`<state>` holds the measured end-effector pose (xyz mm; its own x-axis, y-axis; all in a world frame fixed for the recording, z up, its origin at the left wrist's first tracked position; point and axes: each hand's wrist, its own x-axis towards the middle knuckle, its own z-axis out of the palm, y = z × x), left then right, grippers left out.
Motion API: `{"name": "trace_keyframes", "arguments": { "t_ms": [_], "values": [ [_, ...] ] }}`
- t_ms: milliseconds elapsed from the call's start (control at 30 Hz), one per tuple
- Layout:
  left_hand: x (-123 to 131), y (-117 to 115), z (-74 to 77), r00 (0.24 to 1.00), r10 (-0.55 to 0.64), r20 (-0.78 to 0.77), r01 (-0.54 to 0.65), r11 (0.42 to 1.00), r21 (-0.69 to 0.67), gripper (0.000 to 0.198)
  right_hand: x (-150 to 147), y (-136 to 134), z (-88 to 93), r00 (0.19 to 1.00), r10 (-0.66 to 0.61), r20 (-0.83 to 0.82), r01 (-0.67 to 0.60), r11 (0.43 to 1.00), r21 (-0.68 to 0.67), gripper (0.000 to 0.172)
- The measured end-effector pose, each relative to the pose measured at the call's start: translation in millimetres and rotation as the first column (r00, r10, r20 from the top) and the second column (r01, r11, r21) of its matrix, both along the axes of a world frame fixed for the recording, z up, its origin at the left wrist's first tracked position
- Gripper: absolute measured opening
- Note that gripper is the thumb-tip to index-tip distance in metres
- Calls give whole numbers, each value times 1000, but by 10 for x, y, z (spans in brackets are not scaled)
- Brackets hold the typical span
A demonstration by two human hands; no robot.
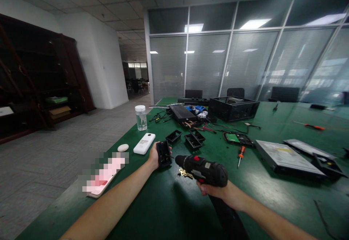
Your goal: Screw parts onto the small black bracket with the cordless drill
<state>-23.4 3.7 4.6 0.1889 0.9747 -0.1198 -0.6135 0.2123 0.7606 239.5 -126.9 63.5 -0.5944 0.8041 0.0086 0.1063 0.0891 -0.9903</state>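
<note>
My left hand [154,157] is closed around a small black plastic box [164,155], its open side tilted toward me. In my right hand [215,192] is a black cordless drill [203,169] with red marks, its bit pointing left at the box's right side. Whether the bit touches the box I cannot tell. Just below the drill's chuck lies a little pile of brass-coloured metal pieces [185,173]. Beyond my left hand, several similar black boxes [193,141] rest on the green table [163,203].
Left are a white device [144,143], a clear lidded jar [141,118] and a pixelated pink object [106,176]. Right are an orange screwdriver [241,153], a hard drive [237,138] and a silver optical drive [289,158]. A black computer case [234,108] stands behind.
</note>
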Motion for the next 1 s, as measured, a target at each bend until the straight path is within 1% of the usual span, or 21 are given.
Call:
{"name": "trace_keyframes", "arguments": {
  "t_ms": [167, 267, 467, 633, 767, 900, 1000],
  "values": [
    [2, 0, -4, 1000, 1, 1, -1, 1000, 10, 45, 13, 8, -30, 999, -25, 29, 25, 1000, 20, 29],
    [0, 7, -14, 1000, 4, 5, -4, 1000, 7, 46, 7, 9, -25, 1000, -20, 22, 19, 1000, 11, 31],
    [-5, 22, -26, 999, -4, 41, 5, 1000, -27, 48, -9, -15, 7, 1000, -21, 10, 22, 1000, -6, 28],
    [23, -17, 26, 999, 27, 22, -26, 999, -22, 46, 9, -4, 16, 1000, 23, 15, -23, 1000, 16, 25],
    [40, -43, 62, 999, 50, -6, -50, 999, -7, 47, 9, 5, 30, 998, 27, 49, -29, 999, 31, 25],
    [19, -18, 29, 1000, 20, -11, -20, 1000, -19, 47, -6, 3, 23, 999, 20, 36, -19, 1000, -12, 26],
    [5, 3, 0, 1000, 8, 1, -8, 1000, -11, 48, -7, 3, 15, 999, 20, 37, -20, 1000, 0, 25]
  ]
}}
